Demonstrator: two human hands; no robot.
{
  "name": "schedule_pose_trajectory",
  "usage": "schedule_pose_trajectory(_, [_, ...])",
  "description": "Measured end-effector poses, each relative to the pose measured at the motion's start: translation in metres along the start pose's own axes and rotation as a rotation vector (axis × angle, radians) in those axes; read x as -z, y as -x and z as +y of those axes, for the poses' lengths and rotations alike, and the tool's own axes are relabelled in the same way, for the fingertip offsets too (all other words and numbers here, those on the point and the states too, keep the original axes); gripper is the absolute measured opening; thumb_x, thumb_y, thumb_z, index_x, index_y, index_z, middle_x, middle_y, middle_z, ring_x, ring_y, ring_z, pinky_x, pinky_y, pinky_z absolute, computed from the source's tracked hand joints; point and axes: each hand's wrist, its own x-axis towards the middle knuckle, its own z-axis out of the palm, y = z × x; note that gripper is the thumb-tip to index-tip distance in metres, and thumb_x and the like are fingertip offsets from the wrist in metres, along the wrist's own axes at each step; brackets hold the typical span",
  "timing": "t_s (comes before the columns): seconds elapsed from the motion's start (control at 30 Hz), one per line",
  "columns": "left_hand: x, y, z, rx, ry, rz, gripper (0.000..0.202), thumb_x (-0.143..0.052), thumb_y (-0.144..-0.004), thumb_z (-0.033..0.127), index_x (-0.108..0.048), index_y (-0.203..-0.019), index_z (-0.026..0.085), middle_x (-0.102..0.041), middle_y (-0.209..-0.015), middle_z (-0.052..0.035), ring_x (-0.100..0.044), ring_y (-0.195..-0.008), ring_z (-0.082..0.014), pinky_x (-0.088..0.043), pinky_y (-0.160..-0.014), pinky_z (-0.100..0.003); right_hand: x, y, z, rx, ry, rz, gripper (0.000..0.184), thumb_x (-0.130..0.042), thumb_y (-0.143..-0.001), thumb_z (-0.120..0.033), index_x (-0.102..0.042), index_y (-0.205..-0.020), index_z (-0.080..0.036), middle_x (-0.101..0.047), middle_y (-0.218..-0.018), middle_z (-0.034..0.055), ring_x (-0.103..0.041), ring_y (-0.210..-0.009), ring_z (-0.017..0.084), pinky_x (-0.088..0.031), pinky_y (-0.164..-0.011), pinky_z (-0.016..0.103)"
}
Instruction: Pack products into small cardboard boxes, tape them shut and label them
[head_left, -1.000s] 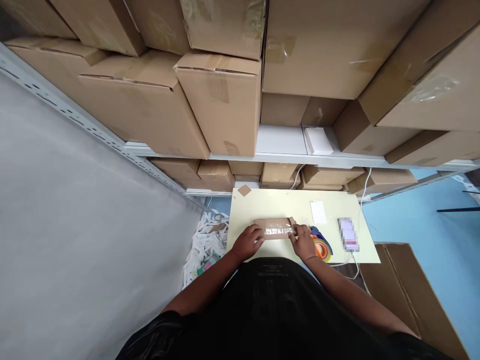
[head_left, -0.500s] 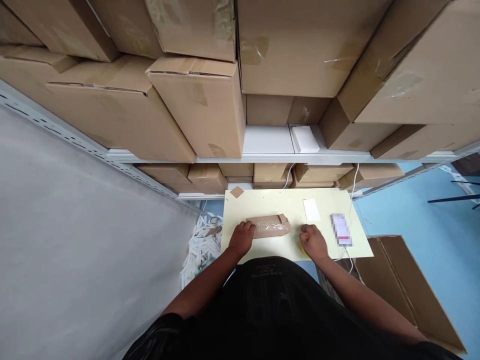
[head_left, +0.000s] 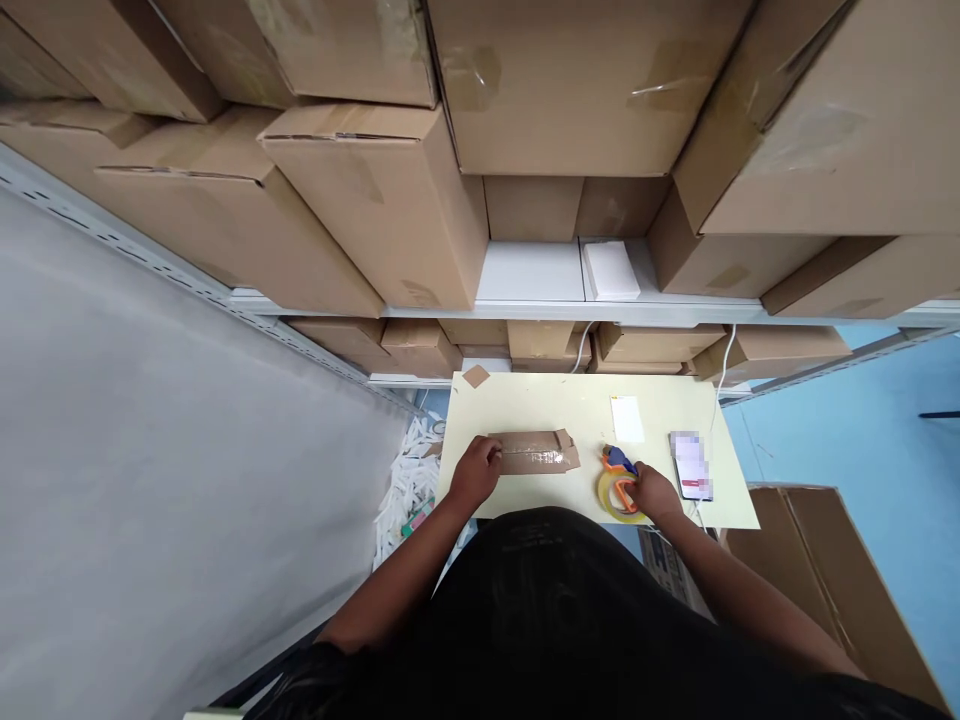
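A flat, narrow cardboard package (head_left: 531, 453) with shiny clear tape along its top lies on the pale yellow table (head_left: 570, 405). My left hand (head_left: 477, 472) is closed on its left end, the fingertips partly hidden. To the right, a tape dispenser (head_left: 621, 492) with an orange frame, a blue head and a yellowish roll rests at the table's front edge. My right hand (head_left: 654, 490) has its fingers on the dispenser's orange part from the right side.
A white card (head_left: 627, 418) and a phone (head_left: 691, 466) with a cable lie right on the table; a cardboard scrap (head_left: 475, 376) sits back left. Shelves with cardboard boxes (head_left: 390, 200) rise behind. White paper strips (head_left: 409, 480) cover the floor left; a large cardboard box (head_left: 832, 580) stands right.
My right hand has shifted slightly right, and the tape dispenser, mostly covered before, now shows fully beside it. My left hand stays at the package's left end. The view has shifted slightly.
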Motion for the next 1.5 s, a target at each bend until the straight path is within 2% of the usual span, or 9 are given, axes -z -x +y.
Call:
schedule_pose_trajectory(0.13, [0.003, 0.0, 0.006, 0.147, 0.187, -0.009, 0.014, -0.055, -0.091, 0.026, -0.068, -0.094, 0.021, -0.072, -0.096, -0.0045, -0.068, -0.093, -0.0217, -0.052, -0.089, -0.035, 0.022, 0.02, -0.012, 0.202, -0.19, 0.245, 0.05, -0.052, -0.088, -0.025, -0.055, -0.138, -0.019, -0.072, -0.108, 0.0094, -0.067, -0.1, 0.026, -0.051, -0.084, 0.036])
schedule_pose_trajectory(0.27, [-0.005, -0.003, 0.009, 0.351, 0.537, -0.108, 0.032, -0.054, -0.093, 0.049, -0.066, -0.091, 0.02, -0.072, -0.089, -0.0055, -0.069, -0.082, -0.0213, -0.055, -0.078, -0.034, 0.047, 0.028, -0.059, 0.525, -0.226, 0.448, 0.063, -0.051, -0.087, -0.023, -0.045, -0.15, -0.019, -0.063, -0.128, 0.0123, -0.057, -0.121, 0.03, -0.047, -0.106, 0.047])
schedule_pose_trajectory(0.43, [-0.012, -0.008, 0.01, 0.504, 0.781, -0.205, 0.063, -0.042, -0.092, 0.073, -0.067, -0.091, 0.014, -0.072, -0.091, -0.0106, -0.067, -0.082, -0.0214, -0.054, -0.078, -0.036, 0.057, 0.02, -0.131, 0.748, -0.099, 0.494, 0.073, -0.053, -0.086, -0.018, -0.033, -0.157, -0.017, -0.056, -0.125, 0.0155, -0.054, -0.114, 0.031, -0.049, -0.102, 0.049])
schedule_pose_trajectory(0.6, [-0.01, -0.006, 0.016, 0.382, 0.834, -0.199, 0.063, -0.042, -0.093, 0.072, -0.069, -0.102, 0.015, -0.072, -0.097, -0.0093, -0.065, -0.092, -0.0226, -0.05, -0.09, -0.038, 0.057, 0.021, -0.164, 0.839, 0.053, 0.481, 0.084, -0.058, -0.081, -0.013, -0.029, -0.159, -0.016, -0.055, -0.118, 0.0154, -0.05, -0.109, 0.033, -0.047, -0.099, 0.049])
schedule_pose_trajectory(0.77, [-0.014, -0.002, 0.02, 0.305, 0.85, -0.167, 0.037, -0.052, -0.093, 0.048, -0.071, -0.105, 0.018, -0.073, -0.104, -0.0061, -0.065, -0.096, -0.0219, -0.049, -0.091, -0.035, 0.058, 0.032, -0.172, 0.846, 0.167, 0.45, 0.082, -0.06, -0.081, -0.013, -0.033, -0.158, -0.016, -0.056, -0.119, 0.0153, -0.049, -0.106, 0.032, -0.044, -0.098, 0.047])
schedule_pose_trajectory(0.9, [-0.023, 0.0, 0.012, 0.324, 0.808, -0.124, 0.027, -0.052, -0.09, 0.038, -0.069, -0.093, 0.017, -0.07, -0.088, -0.0045, -0.064, -0.083, -0.02, -0.05, -0.079, -0.032, 0.06, 0.038, -0.179, 0.832, 0.241, 0.409, 0.079, -0.062, -0.082, -0.014, -0.036, -0.157, -0.015, -0.056, -0.122, 0.0151, -0.049, -0.108, 0.031, -0.042, -0.099, 0.044])
schedule_pose_trajectory(1.03, [-0.029, 0.002, 0.001, 0.345, 0.725, -0.026, 0.026, -0.052, -0.09, 0.04, -0.066, -0.084, 0.018, -0.068, -0.08, -0.0041, -0.063, -0.079, -0.0205, -0.052, -0.076, -0.034, 0.067, 0.041, -0.19, 0.865, 0.312, 0.312, 0.077, -0.063, -0.083, -0.019, -0.038, -0.156, -0.016, -0.057, -0.118, 0.0134, -0.052, -0.105, 0.029, -0.042, -0.098, 0.041])
schedule_pose_trajectory(1.17, [-0.028, 0.004, -0.009, 0.388, 0.879, 0.003, 0.028, -0.054, -0.089, 0.045, -0.063, -0.083, 0.019, -0.066, -0.078, -0.004, -0.065, -0.075, -0.02, -0.057, -0.073, -0.036, 0.08, 0.042, -0.198, 0.894, 0.362, 0.235, 0.079, -0.062, -0.084, -0.022, -0.036, -0.158, -0.019, -0.057, -0.119, 0.0124, -0.055, -0.104, 0.027, -0.042, -0.097, 0.039])
schedule_pose_trajectory(1.5, [-0.02, 0.013, -0.063, 0.457, 0.84, 0.084, 0.038, -0.058, -0.085, 0.056, -0.053, -0.078, 0.019, -0.059, -0.072, -0.0005, -0.065, -0.067, -0.0155, -0.061, -0.067, -0.033, 0.105, 0.031, -0.155, 0.955, 0.408, 0.218, 0.08, -0.058, -0.083, -0.022, -0.035, -0.159, -0.018, -0.059, -0.112, 0.0115, -0.056, -0.101, 0.029, -0.044, -0.092, 0.041])
